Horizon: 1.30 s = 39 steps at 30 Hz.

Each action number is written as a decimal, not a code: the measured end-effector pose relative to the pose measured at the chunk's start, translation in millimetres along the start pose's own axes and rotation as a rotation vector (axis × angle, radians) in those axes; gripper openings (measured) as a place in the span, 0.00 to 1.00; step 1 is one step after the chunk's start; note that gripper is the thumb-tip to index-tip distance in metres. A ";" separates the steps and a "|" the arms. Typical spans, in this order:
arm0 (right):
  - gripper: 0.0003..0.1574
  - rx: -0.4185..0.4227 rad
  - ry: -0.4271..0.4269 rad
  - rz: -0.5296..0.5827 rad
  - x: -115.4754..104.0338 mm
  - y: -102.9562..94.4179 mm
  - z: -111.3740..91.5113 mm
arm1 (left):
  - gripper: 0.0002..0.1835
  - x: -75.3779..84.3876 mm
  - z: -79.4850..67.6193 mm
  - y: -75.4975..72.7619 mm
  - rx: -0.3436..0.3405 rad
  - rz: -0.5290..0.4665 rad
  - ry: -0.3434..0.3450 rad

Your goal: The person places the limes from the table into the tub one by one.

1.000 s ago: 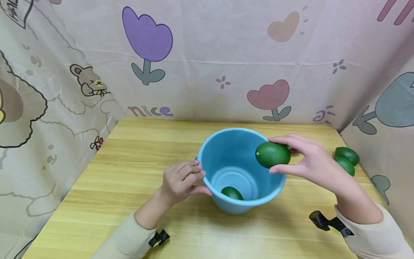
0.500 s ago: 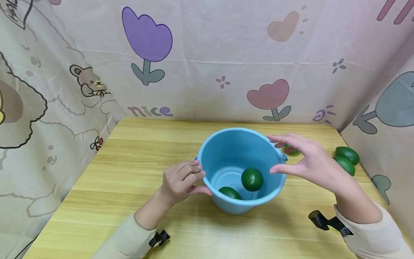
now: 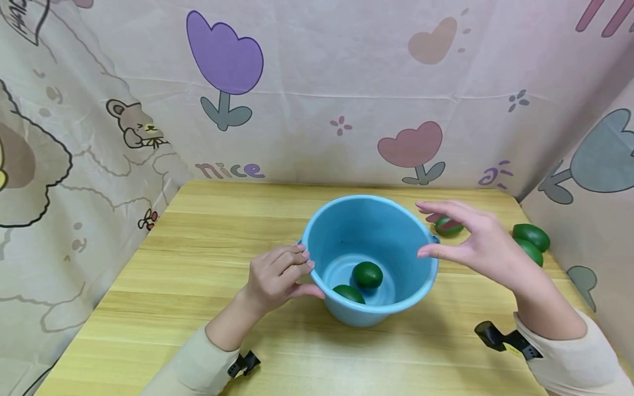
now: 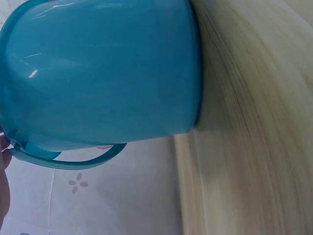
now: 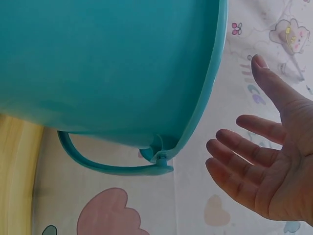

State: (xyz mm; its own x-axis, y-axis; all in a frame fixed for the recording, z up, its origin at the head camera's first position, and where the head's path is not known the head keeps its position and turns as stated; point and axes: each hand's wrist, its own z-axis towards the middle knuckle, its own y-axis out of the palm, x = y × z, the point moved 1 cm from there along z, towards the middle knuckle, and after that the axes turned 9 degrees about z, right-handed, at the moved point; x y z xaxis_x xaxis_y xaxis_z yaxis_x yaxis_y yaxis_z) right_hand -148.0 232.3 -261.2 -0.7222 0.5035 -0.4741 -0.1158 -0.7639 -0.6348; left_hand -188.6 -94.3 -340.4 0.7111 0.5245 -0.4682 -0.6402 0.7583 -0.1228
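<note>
Backdrop cloth [image 3: 307, 60]: hung well beyond the grip, printed with tulips and a bear.
Wooden table [image 3: 208, 236]: spread beneath the grip, its flat top giving level footing.
Blue bucket [image 3: 354, 316]: stood upright between the left hand [image 3: 279, 276] and the right hand [image 3: 475, 242], mouth up, probably so that both could reach it; smooth, glossy, wider at the rim.
Handle [image 5: 117, 170]: hung outside the wall, leaving the mouth unblocked.
Left hand: grasped the rim, seemingly to steady the bucket.
Right hand: released, holding nothing, thumb and fingers apart, just off the rim opposite the left grip.
Bucket fruits: one [image 3: 367, 275] lay inside, right of the left grip; another [image 3: 348, 293] sat nearer, partly hidden by the near rim; both dark green, rounded, shiny.
Outside fruits: one [image 3: 449, 232] lay behind the right fingers; two [image 3: 531, 236] touched each other beyond that wrist, green and oval, perhaps kept within the right hand's reach.
</note>
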 end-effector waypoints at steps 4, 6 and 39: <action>0.49 0.011 -0.010 -0.018 3.4 -1.4 0.0 | 0.29 0.0 0.1 0.2 -0.002 -0.002 0.000; 0.48 0.016 -0.010 -0.029 5.2 -2.1 -0.2 | 0.29 -0.1 0.2 0.4 -0.006 -0.005 0.001; 0.41 0.128 0.141 -0.128 42.8 -4.6 3.3 | 0.29 -0.2 2.3 -0.2 -0.012 -0.015 0.013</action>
State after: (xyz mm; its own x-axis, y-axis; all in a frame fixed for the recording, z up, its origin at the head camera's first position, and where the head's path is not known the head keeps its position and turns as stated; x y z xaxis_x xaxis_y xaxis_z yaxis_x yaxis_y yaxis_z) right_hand -180.7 256.0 -276.6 -0.5942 0.6447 -0.4809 -0.2930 -0.7304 -0.6170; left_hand -188.0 -93.6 -338.3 0.7169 0.5080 -0.4775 -0.6330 0.7613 -0.1404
